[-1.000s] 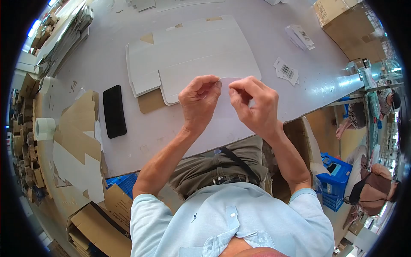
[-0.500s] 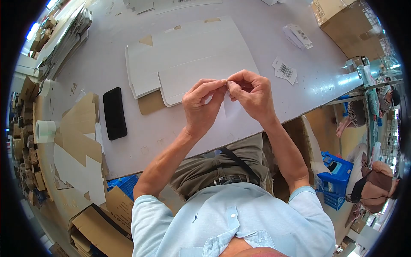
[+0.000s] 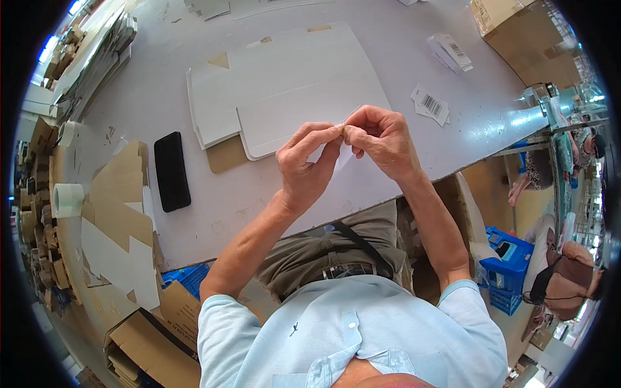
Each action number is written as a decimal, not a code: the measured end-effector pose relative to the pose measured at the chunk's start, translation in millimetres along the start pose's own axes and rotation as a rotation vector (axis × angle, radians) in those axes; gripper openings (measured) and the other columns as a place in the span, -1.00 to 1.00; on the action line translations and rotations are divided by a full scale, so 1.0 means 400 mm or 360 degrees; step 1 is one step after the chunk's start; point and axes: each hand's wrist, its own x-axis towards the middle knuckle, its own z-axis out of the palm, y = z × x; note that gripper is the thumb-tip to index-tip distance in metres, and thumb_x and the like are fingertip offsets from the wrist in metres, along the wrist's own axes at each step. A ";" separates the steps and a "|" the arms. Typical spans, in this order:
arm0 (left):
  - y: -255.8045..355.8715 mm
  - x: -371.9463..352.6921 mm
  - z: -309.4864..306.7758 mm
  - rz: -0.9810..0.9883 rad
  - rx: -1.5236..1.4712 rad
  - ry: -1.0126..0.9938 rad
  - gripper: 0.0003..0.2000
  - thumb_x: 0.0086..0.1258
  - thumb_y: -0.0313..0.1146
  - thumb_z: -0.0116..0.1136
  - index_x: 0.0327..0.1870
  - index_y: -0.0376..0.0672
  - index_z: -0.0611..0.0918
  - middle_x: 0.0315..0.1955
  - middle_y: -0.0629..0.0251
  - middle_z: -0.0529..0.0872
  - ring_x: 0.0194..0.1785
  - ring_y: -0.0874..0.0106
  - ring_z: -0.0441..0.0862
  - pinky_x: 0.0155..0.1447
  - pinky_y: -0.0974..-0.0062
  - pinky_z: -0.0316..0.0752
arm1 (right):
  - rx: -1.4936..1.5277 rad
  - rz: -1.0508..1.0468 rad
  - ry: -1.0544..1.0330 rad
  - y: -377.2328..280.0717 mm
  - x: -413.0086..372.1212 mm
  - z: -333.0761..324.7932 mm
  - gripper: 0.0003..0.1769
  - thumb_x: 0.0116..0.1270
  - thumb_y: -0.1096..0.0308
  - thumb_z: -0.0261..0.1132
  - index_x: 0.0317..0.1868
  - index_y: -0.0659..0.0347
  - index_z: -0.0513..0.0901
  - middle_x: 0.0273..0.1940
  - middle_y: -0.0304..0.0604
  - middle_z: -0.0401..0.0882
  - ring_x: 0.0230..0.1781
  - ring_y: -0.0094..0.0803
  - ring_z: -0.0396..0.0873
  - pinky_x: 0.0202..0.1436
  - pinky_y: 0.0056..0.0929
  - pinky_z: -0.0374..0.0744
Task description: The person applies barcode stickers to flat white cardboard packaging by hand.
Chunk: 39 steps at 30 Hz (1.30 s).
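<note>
The table [image 3: 466, 132] is bearing white cardboard [image 3: 291, 81] at ten o'clock from where the left hand [image 3: 304, 161] and right hand [image 3: 389, 143] are meeting, fingertips pinching together; I cannot tell whether they are holding anything. A phone [image 3: 172, 171] is lying at nine o'clock.

Both hands [image 3: 304, 158] [image 3: 387, 143] (fingertips [image 3: 336, 132] together)

Pinched between the fingertips of your left hand [image 3: 304, 165] and right hand [image 3: 385, 145], the small piece [image 3: 343, 129] is mostly hidden, too tiny to identify. Just beyond, your stacked white cardboard blanks [image 3: 291, 77] lie flat, brown board showing beneath.
</note>
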 end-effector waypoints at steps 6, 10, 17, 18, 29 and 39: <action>0.002 -0.003 0.005 -0.0027 0.0084 0.0000 -0.79 0.34 -0.76 0.31 -0.08 -0.30 0.77 -0.16 0.22 0.78 -0.20 0.54 0.70 -0.22 0.61 0.64 | -0.0030 -0.0009 0.0037 0.004 0.003 0.002 -0.91 0.34 0.49 0.32 -0.29 0.35 0.70 -0.48 -0.31 0.62 -0.52 -0.69 0.52 -0.48 -0.66 0.48; 0.001 -0.002 0.008 -0.0072 0.0012 0.0016 -0.79 0.34 -0.76 0.32 -0.08 -0.30 0.78 -0.16 0.23 0.78 -0.20 0.55 0.71 -0.22 0.62 0.63 | 0.0059 -0.0017 0.0063 0.010 0.005 0.006 -0.93 0.29 0.51 0.30 -0.31 0.33 0.70 -0.50 -0.31 0.62 -0.52 -0.69 0.52 -0.48 -0.66 0.47; 0.008 -0.001 0.006 -0.0147 -0.0009 0.0009 -0.80 0.36 -0.74 0.31 -0.06 -0.31 0.77 -0.15 0.24 0.78 -0.13 0.52 0.72 -0.14 0.63 0.66 | 0.0123 -0.0021 0.0099 0.024 0.008 0.013 -0.95 0.28 0.52 0.29 -0.31 0.31 0.68 -0.46 -0.33 0.62 -0.50 -0.71 0.49 -0.45 -0.68 0.45; 0.008 0.000 0.008 -0.0148 -0.0006 0.0011 -0.80 0.36 -0.74 0.31 -0.06 -0.31 0.77 -0.15 0.24 0.78 -0.13 0.52 0.72 -0.14 0.63 0.66 | 0.0130 -0.0036 0.0089 0.029 0.009 0.011 -0.95 0.29 0.52 0.29 -0.32 0.31 0.68 -0.46 -0.34 0.63 -0.49 -0.72 0.48 -0.43 -0.69 0.44; -0.005 -0.001 0.005 -0.0396 -0.0546 0.0018 -0.78 0.40 -0.75 0.26 0.00 -0.33 0.74 -0.11 0.20 0.77 -0.04 0.48 0.75 0.05 0.59 0.69 | -0.0003 -0.0012 0.0063 0.017 0.005 0.004 -0.92 0.36 0.48 0.31 -0.26 0.32 0.71 -0.42 -0.29 0.67 -0.45 -0.70 0.53 -0.38 -0.68 0.50; 0.013 0.010 0.006 0.0169 0.0403 0.0003 -0.79 0.31 -0.72 0.35 -0.08 -0.28 0.77 -0.25 0.20 0.80 -0.25 0.47 0.76 -0.23 0.58 0.67 | -0.0055 -0.0044 0.0052 0.028 0.008 0.000 -0.92 0.36 0.47 0.32 -0.27 0.30 0.71 -0.41 -0.31 0.66 -0.41 -0.70 0.52 -0.34 -0.65 0.50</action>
